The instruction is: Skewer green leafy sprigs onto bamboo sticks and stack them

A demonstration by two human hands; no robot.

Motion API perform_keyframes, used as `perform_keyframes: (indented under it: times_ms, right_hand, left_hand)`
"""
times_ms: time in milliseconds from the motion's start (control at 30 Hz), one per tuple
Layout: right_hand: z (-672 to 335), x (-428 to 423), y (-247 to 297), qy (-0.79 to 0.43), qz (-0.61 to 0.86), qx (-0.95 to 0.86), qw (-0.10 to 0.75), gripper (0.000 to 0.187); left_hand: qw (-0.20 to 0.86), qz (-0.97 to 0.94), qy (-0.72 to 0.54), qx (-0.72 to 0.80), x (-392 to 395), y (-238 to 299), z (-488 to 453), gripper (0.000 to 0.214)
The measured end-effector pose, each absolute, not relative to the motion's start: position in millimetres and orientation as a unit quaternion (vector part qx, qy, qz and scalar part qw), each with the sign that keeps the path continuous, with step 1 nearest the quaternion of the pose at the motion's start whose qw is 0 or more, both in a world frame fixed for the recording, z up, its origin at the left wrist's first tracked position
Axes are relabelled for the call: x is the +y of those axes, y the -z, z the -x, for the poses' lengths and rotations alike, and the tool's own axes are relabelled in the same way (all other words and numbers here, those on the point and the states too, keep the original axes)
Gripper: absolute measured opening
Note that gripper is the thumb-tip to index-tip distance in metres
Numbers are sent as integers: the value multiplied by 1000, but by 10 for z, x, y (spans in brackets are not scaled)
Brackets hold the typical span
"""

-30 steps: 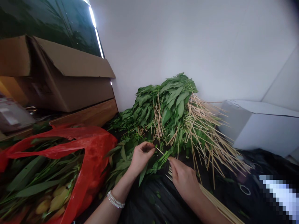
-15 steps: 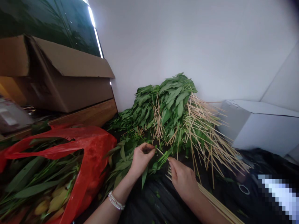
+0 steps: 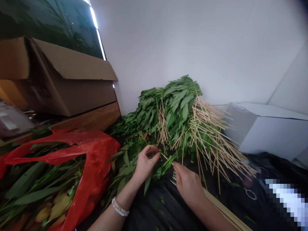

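Note:
A thin wooden skewer (image 3: 164,156) spans the small gap between my two hands. My left hand (image 3: 147,163), with a beaded bracelet at the wrist, pinches around its far end; a bit of green shows at those fingertips, but what exactly they grip there is partly hidden. Between thumb and fingers, my right hand (image 3: 187,183) holds the skewer's near end. Green stems and leaves (image 3: 166,168) lie just below the skewer. Behind my hands rises a pile of leafy greens (image 3: 179,102) fixed on skewers, their bare sticks (image 3: 211,134) fanning out to the right.
A red plastic bag (image 3: 96,154) of long leaves stands at left, with an open cardboard box (image 3: 81,94) behind it. Loose skewers (image 3: 221,208) lie under my right forearm on black plastic sheeting (image 3: 149,211). At right sits a white box (image 3: 271,131), near a roll of tape (image 3: 251,194).
Both hands stay almost in place, still on the skewer. My left fingers have shifted very slightly; the rest of the scene is the same.

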State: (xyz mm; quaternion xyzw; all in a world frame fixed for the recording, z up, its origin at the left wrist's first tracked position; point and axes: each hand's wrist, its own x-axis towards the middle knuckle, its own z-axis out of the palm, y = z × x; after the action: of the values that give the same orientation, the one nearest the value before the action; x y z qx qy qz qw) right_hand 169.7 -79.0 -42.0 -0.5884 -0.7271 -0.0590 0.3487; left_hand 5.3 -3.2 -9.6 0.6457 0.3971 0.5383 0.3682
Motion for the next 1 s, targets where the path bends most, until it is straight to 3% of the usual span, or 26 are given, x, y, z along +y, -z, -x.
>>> perform_keyframes:
  times_ms: [500, 733, 867, 1000]
  right_hand:
    - [-1691, -794, 428, 26, 612, -731, 300, 31]
    - [-1764, -785, 338, 54, 620, -710, 329, 24]
    - [-1774, -861, 247, 76, 560, -743, 359, 23]
    - [-1653, -996, 201, 134, 414, -837, 332, 22]
  left_hand:
    - [432, -659, -480, 386, -22, 204, -99, 10]
    - [432, -669, -475, 376, -71, 150, -111, 18]
    - [362, -725, -437, 389, -61, 181, -86, 17]
    - [286, -787, -366, 406, -54, 235, -62, 17]
